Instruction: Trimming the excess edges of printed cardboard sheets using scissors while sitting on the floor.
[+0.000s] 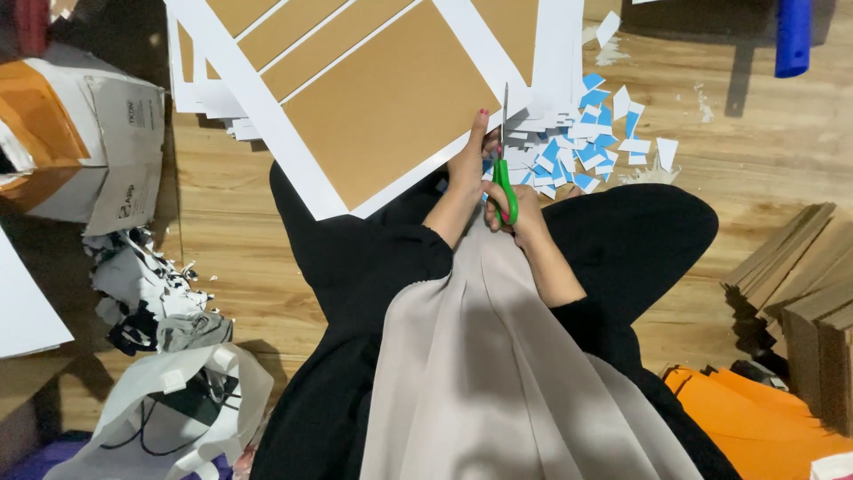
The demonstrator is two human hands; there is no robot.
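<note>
I sit on a wooden floor with a large brown cardboard sheet (382, 107) edged in white strips lying over my lap. My left hand (468, 164) grips the sheet's near edge, thumb on top. My right hand (515, 209) holds green-handled scissors (505, 169), blades pointing away from me along the white edge. Just beyond the blades lies a pile of small blue and white paper offcuts (586, 142).
A white paper-wrapped bundle (98, 142) and torn scraps (151, 284) lie to my left, with a white bag (169, 400) nearer. Stacked brown cardboard pieces (800, 293) and orange sheets (764, 418) sit at right. A blue object (793, 36) stands at top right.
</note>
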